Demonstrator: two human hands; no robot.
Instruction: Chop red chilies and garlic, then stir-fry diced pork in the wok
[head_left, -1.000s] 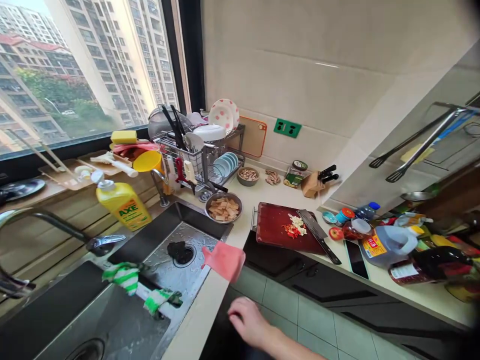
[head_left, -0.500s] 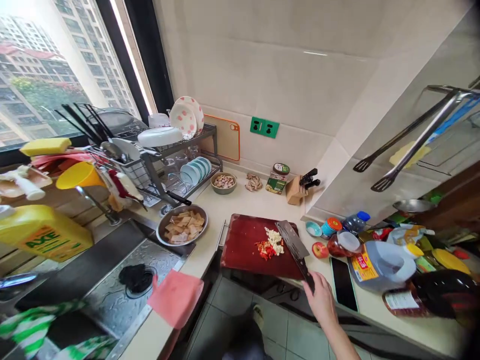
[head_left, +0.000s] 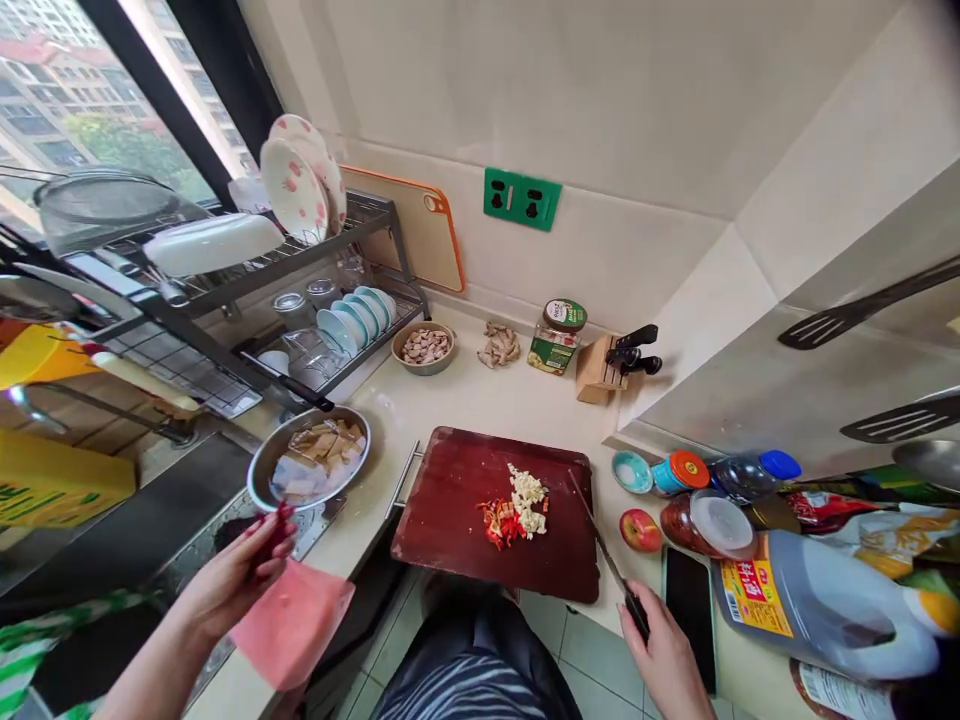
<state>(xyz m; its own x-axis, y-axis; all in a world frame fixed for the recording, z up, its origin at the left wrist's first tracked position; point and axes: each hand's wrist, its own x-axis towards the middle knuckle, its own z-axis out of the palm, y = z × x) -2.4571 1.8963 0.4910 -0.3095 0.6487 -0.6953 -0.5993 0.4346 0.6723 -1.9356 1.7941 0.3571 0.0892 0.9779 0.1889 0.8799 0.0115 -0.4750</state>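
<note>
My right hand (head_left: 664, 645) grips the black handle of a cleaver (head_left: 637, 610). Seen nearly edge-on, its blade rests along the right part of a dark red cutting board (head_left: 446, 510). Chopped garlic (head_left: 528, 498) and chopped red chili (head_left: 501, 523) lie together on the board, left of the blade. Over the sink's edge is my left hand (head_left: 225, 575), its fingers curled around something small and dark red that I cannot make out. Just below those fingers hangs a pink plastic bag (head_left: 292, 625). Beyond them stands a metal pan (head_left: 360, 465) of pale brown cut pieces.
A dish rack (head_left: 322, 245) stands at the back left. Along the wall are a bowl of garlic cloves (head_left: 424, 347), ginger (head_left: 499, 345), a jar (head_left: 556, 338) and a knife block (head_left: 602, 368). An apple (head_left: 640, 530), a phone (head_left: 688, 610) and a large jug (head_left: 825, 610) sit at right.
My left hand has come into view at the lower left, above the pink bag. The cleaver has turned from flat to nearly edge-on. The view has shifted closer to the counter.
</note>
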